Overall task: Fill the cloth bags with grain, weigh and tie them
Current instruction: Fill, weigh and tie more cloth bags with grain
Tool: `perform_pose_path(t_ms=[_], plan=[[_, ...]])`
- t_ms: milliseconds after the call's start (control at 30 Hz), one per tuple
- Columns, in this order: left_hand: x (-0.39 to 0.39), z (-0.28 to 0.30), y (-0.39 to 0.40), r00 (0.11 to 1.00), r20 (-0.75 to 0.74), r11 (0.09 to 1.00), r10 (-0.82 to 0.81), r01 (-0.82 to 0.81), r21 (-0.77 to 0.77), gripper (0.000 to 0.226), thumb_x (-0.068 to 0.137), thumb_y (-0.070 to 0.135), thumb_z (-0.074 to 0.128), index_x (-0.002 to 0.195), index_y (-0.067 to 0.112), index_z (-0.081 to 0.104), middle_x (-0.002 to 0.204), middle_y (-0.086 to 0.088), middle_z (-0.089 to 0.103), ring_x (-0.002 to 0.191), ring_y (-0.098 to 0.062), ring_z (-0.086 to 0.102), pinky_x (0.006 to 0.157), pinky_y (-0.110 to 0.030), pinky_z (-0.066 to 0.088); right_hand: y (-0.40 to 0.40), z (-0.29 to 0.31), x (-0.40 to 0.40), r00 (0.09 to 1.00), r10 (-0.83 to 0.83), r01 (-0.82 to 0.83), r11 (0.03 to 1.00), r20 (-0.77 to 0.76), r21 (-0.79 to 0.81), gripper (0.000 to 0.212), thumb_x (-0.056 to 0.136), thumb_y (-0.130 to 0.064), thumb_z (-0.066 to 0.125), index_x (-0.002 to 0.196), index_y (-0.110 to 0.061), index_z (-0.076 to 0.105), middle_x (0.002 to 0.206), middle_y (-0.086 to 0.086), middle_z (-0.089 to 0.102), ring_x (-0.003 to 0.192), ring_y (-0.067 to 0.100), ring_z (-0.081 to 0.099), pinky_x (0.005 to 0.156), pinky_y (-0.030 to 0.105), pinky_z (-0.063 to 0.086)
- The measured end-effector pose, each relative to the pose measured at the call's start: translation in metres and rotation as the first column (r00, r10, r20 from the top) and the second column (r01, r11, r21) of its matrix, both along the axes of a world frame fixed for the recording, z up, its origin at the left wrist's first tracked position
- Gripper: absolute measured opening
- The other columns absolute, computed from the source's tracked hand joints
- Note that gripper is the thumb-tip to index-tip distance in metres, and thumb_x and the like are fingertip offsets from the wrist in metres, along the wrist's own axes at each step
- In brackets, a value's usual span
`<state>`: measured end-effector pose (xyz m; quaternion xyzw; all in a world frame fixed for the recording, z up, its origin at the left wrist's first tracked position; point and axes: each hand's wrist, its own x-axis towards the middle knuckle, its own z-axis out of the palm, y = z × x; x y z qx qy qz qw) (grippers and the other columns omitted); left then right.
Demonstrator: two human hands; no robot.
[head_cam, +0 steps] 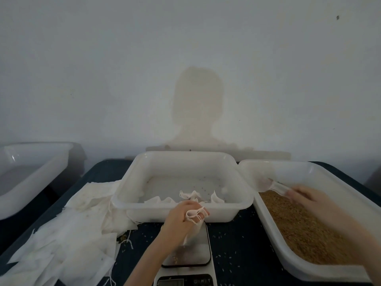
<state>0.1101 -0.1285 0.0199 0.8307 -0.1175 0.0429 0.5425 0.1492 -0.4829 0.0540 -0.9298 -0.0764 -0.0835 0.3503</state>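
My left hand (181,217) grips the mouth of a small white cloth bag (192,228) and holds it upright over the platform of a kitchen scale (189,254). My right hand (305,196) holds a clear plastic scoop (274,186) by its handle inside the right tub (321,172), just above the brown grain (305,230). Whether the scoop carries grain I cannot make out.
A white tub (181,162) in the middle holds a few filled cloth bags (191,196). A pile of flat empty bags (68,234) lies at the left on the dark table (235,240). Another white tub (31,157) stands far left. Loose grains are scattered around the scale.
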Motion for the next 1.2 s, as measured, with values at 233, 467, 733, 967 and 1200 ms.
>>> perform_pose_path(t_ms=[233,467,733,967,1200], plan=[[0.004,-0.012,-0.001,0.991,0.083,0.976,0.107,-0.121,0.183,0.025,0.092,0.026,0.057,0.079,0.047,0.053,0.089,0.02,0.059,0.084,0.002,0.056,0.074,-0.009,0.039,-0.036,-0.04,0.016,0.95,-0.298,0.276,0.941,-0.092,-0.198,0.066,0.066,-0.083,0.026,0.082,-0.026,0.054,0.072,0.0,0.062,0.063,0.016,0.06,0.061,0.029,0.046],[0.002,-0.044,0.014,0.973,0.172,0.815,0.154,-0.224,0.535,0.022,0.094,0.023,0.051,0.115,0.025,0.056,0.114,0.012,0.056,0.102,-0.004,0.051,0.09,-0.016,0.04,-0.034,-0.049,0.018,0.911,-0.348,0.155,0.789,-0.223,-0.595,0.044,0.093,-0.063,0.036,0.088,-0.023,0.054,0.08,-0.008,0.062,0.071,0.008,0.062,0.061,0.019,0.048],[-0.014,-0.051,0.041,0.984,0.053,0.914,0.168,-0.176,0.366,0.03,0.085,0.026,0.063,0.107,0.04,0.05,0.099,0.021,0.053,0.096,0.001,0.052,0.08,-0.012,0.04,0.055,-0.004,-0.017,0.983,-0.154,0.181,0.908,0.101,-0.377,0.018,0.092,-0.042,0.055,0.109,-0.038,0.059,0.091,-0.024,0.06,0.078,-0.004,0.058,0.063,0.015,0.047],[-0.025,-0.065,0.077,0.982,-0.065,0.96,0.178,-0.188,-0.21,0.035,0.084,0.034,0.068,0.116,0.037,0.054,0.112,0.016,0.064,0.105,0.001,0.058,0.087,-0.024,0.048,0.153,-0.01,-0.037,0.997,0.075,-0.065,0.955,0.023,-0.288,0.009,0.094,-0.039,0.054,0.093,-0.036,0.063,0.072,-0.02,0.059,0.063,-0.005,0.056,0.054,0.01,0.043],[-0.03,-0.077,0.084,0.929,0.012,0.87,0.371,-0.343,-0.353,0.019,0.093,0.024,0.048,0.097,0.017,0.066,0.095,-0.001,0.069,0.094,-0.012,0.063,0.083,-0.028,0.046,0.194,-0.037,-0.03,0.986,0.168,-0.163,0.952,-0.002,-0.26,0.017,0.093,-0.039,0.054,0.088,-0.031,0.068,0.072,-0.016,0.063,0.065,-0.001,0.059,0.067,0.018,0.053]])
